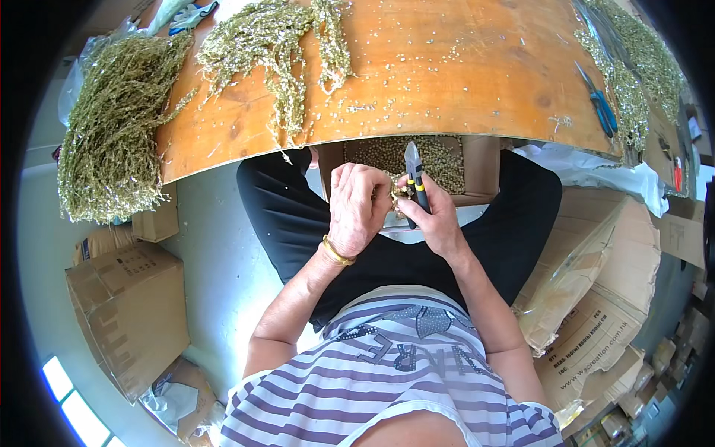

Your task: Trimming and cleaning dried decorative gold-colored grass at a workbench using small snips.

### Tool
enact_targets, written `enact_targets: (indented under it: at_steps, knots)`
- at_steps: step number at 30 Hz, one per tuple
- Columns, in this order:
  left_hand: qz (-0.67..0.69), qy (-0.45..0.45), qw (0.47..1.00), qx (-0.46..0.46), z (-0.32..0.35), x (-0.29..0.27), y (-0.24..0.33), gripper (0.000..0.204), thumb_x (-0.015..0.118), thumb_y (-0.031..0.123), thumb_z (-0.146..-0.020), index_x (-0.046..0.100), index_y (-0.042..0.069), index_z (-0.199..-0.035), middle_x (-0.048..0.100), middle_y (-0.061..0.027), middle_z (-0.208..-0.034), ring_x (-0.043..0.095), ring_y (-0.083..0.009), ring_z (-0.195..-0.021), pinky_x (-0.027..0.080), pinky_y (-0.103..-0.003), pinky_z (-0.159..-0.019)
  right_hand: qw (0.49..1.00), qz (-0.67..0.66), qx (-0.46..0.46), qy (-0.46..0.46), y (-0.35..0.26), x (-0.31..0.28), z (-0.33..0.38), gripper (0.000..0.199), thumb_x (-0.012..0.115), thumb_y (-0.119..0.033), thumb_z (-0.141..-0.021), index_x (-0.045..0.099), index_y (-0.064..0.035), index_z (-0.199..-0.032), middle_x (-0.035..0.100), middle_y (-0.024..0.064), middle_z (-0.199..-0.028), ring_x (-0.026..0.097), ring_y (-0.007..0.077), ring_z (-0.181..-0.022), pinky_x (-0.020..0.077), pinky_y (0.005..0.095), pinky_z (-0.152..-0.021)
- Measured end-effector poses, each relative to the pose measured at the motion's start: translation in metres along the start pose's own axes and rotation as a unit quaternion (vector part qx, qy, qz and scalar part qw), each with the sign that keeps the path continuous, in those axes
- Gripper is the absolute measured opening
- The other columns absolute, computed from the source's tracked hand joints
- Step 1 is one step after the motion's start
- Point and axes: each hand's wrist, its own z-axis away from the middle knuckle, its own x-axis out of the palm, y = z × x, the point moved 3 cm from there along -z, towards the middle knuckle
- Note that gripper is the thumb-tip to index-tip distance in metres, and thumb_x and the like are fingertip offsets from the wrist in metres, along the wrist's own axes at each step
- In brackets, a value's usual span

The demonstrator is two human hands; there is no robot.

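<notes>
My left hand [357, 208], with a gold bangle on its wrist, is closed around a small greenish sprig [398, 192] held over my lap. My right hand [436, 216] grips a pair of black-and-yellow cutters [415, 179], their pointed jaws up and right next to the sprig. Just beyond both hands, between my knees, an open cardboard box [477, 160] holds many small pale green beads or buds [432, 156]. Most of the sprig is hidden by my fingers.
A wooden tabletop [447, 74] curves across the top, strewn with loose buds. Bundles of green sprigs [272, 45] lie on it and hang off its left end [112, 127]. Blue-handled scissors [599, 100] lie far right. Cardboard boxes stand left [130, 313] and right [603, 313].
</notes>
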Motion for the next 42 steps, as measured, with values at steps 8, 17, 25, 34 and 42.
enact_targets:
  at_steps: [8,17,25,34,42]
  knots:
    - [-0.024,0.008,0.999,0.024,-0.004,-0.005,-0.002,0.023,0.061,-0.005,-0.066,0.049,0.007,-0.081,0.051,-0.0057,-0.074,0.050,-0.0234,-0.068,0.038,-0.033,-0.069,0.996,0.070,-0.036,0.051,-0.006,0.009,0.001,0.023,0.063,-0.020,-0.081,0.052,-0.0039,-0.095,0.041,-0.0062,-0.065,0.044,0.0023,-0.062,0.0376,0.0187,-0.056]
    - [0.329,-0.032,0.899,-0.286,0.014,0.004,-0.017,0.011,0.059,0.002,-0.078,0.053,0.001,-0.088,0.054,-0.0039,-0.079,0.054,-0.0148,-0.074,0.043,-0.027,-0.073,0.997,-0.075,0.008,0.024,0.005,0.010,0.001,0.017,0.058,-0.015,-0.085,0.053,-0.0052,-0.098,0.053,-0.0009,-0.072,0.051,0.0061,-0.066,0.0424,0.0214,-0.063]
    - [0.426,-0.095,0.861,-0.260,0.007,0.001,-0.029,0.007,0.056,0.002,-0.084,0.059,0.000,-0.089,0.054,-0.0040,-0.086,0.052,-0.0097,-0.082,0.043,-0.023,-0.074,0.997,-0.065,0.002,0.030,0.013,0.009,0.000,0.016,0.057,-0.014,-0.086,0.053,-0.0043,-0.098,0.054,-0.0004,-0.073,0.052,0.0069,-0.067,0.0431,0.0220,-0.064]
    - [0.102,-0.012,0.994,-0.037,-0.001,-0.007,-0.009,0.011,0.058,-0.004,-0.078,0.058,0.002,-0.086,0.053,-0.0077,-0.084,0.052,-0.0162,-0.073,0.043,-0.024,-0.066,0.994,-0.083,-0.018,0.073,0.017,0.016,-0.002,0.017,0.059,-0.015,-0.084,0.053,-0.0041,-0.094,0.045,-0.0036,-0.064,0.044,0.0037,-0.061,0.0387,0.0203,-0.057]
    - [0.385,0.076,0.882,-0.262,0.014,0.016,-0.001,0.001,0.057,0.004,-0.083,0.056,0.003,-0.083,0.053,-0.0031,-0.080,0.052,-0.0098,-0.073,0.043,-0.022,-0.066,0.995,-0.034,-0.030,0.093,0.011,0.018,0.004,0.018,0.062,-0.018,-0.082,0.053,-0.0048,-0.091,0.037,-0.0054,-0.062,0.035,0.0035,-0.056,0.0311,0.0212,-0.049]
